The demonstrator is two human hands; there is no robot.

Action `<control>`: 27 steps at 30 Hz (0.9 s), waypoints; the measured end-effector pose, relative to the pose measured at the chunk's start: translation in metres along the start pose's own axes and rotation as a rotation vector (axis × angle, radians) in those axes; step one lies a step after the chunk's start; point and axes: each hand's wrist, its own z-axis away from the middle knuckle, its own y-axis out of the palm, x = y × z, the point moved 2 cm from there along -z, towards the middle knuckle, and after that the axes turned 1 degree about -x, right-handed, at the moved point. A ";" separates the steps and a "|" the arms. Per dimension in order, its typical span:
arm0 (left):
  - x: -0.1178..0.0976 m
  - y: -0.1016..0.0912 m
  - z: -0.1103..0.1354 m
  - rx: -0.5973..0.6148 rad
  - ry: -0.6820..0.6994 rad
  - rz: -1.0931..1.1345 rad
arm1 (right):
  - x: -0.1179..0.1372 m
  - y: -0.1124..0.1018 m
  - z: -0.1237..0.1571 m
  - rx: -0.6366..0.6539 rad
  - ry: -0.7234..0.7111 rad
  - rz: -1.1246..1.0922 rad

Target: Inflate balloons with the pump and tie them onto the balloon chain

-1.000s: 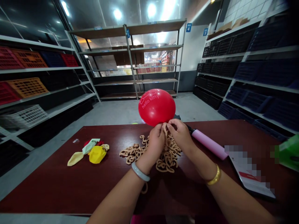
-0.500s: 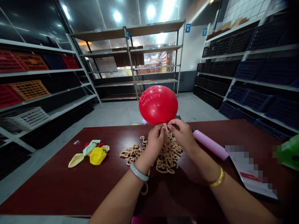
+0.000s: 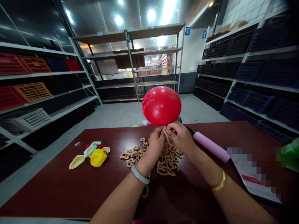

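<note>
An inflated red balloon (image 3: pixel 161 105) with "hello kitty" print stands above the table's far edge, its neck down between my hands. My left hand (image 3: pixel 157 141) is closed in a pinch at that neck, thumb against the fingers. From the other side my right hand (image 3: pixel 181 137) pinches at the same spot, thumb and forefinger together. Between the fingertips a tan strand shows beside the neck; the fingers partly hide how it lies. Below and between the wrists spreads a pile of tan, curly rubbery loops (image 3: pixel 168 165).
Left on the brown table (image 3: pixel 53 186) lie deflated balloons, one yellow (image 3: pixel 98 157) and one pale green (image 3: pixel 92 149). To the right are a pink cylinder with a black end (image 3: pixel 211 146), a partly blurred flat item (image 3: pixel 259 183) and a green object (image 3: pixel 291 155). Shelves with crates stand around.
The balloon has shifted slightly right and turned, so a second print shows on its right side. Both hands stay pinched at its neck. The view has tilted a little.
</note>
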 end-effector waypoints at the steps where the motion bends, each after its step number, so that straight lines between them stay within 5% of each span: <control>1: 0.001 0.001 0.001 0.013 -0.035 0.057 | 0.000 0.000 0.000 0.004 -0.017 0.011; 6: 0.001 0.004 0.003 0.051 -0.096 0.157 | -0.006 0.001 0.000 -0.004 -0.007 -0.100; 14: 0.007 -0.005 -0.003 0.025 0.146 -0.179 | -0.021 0.007 -0.001 0.039 0.249 -0.535; 20: 0.001 -0.009 -0.002 0.020 0.227 -0.320 | -0.016 0.013 0.001 -0.102 0.287 -0.610; 27: -0.002 -0.004 0.000 -0.010 0.294 -0.391 | -0.017 0.016 0.004 -0.090 0.664 -1.086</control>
